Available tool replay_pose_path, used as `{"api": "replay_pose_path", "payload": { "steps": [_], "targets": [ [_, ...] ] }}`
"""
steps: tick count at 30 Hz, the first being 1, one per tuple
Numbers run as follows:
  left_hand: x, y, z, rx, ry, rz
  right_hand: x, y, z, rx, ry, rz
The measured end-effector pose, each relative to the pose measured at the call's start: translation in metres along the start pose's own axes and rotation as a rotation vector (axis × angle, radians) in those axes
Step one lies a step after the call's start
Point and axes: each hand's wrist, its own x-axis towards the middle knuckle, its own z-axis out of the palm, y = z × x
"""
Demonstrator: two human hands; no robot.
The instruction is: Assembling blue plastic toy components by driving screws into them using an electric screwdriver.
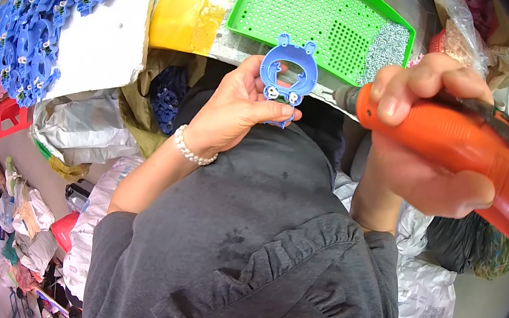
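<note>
In my left hand (236, 101) is a blue plastic frame (273, 59), ring-shaped with two small ears on top and white bits near its lower edge. My thumb and fingers pinch its lower part. My right hand (430, 86) is wrapped round an orange electric screwdriver (440, 136), its tip pointing left toward the blue frame with a small gap between them. Beyond the hands lies a green perforated tray (289, 8), and a heap of small silver screws (388, 48) fills its right end.
Many matching blue plastic parts (34, 11) are piled on a white board (106, 34) at the far left. Yellow tape (192, 0) covers the table beside the tray. More blue parts (168, 98) sit in an olive sack (138, 104) below the table edge. White bags (424, 293) stand at the right.
</note>
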Motion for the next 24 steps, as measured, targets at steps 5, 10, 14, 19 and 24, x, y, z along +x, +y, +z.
{"api": "replay_pose_path", "payload": {
  "steps": [5,10,14,19,24],
  "targets": [
    [-0.002,-0.004,-0.001,0.036,0.035,0.011,-0.009,0.019,0.013,0.02,0.016,-0.001],
    [-0.004,-0.004,0.001,0.048,0.038,0.01,-0.017,0.024,0.015,0.055,0.022,0.032],
    [-0.005,-0.005,0.003,0.056,0.047,0.035,-0.018,0.025,0.023,0.037,0.049,0.042],
    [-0.003,-0.007,0.002,0.044,0.026,0.044,-0.02,0.014,0.035,-0.19,0.272,0.276],
    [-0.003,-0.009,0.003,0.038,0.038,0.061,-0.017,0.016,0.038,-0.26,0.292,0.285]
  ]
}}
